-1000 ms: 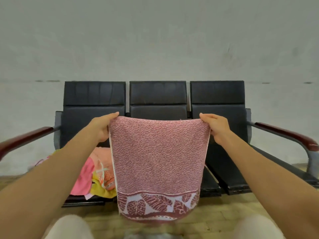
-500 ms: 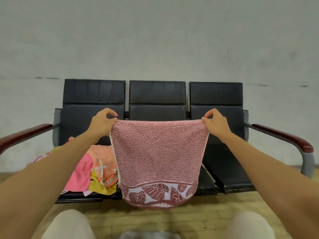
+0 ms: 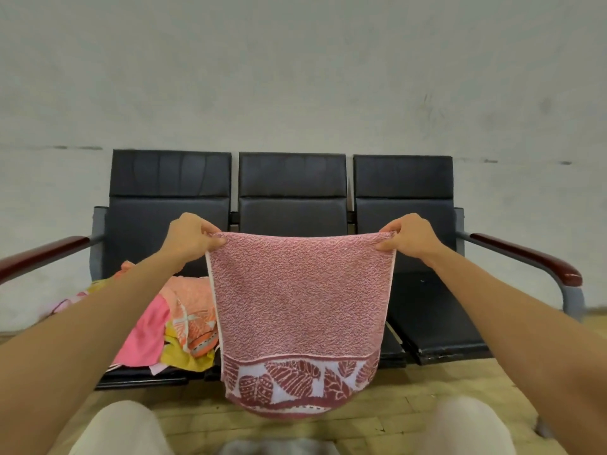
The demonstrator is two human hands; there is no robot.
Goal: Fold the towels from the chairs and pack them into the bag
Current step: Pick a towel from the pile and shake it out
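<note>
Your left hand (image 3: 189, 239) and right hand (image 3: 409, 239) each pinch a top corner of the pink terry towel with leaf border (image 3: 300, 310), hanging before the black chairs (image 3: 292, 192). It's soft, limp; keep gripping the corners.

The towel (image 3: 300, 297) is speckled pink with a dark red leaf border on white. The chairs (image 3: 292, 192) are black with reddish-brown armrests (image 3: 525, 257). The heap of towels (image 3: 170, 326) is pink, orange and yellow.
</note>
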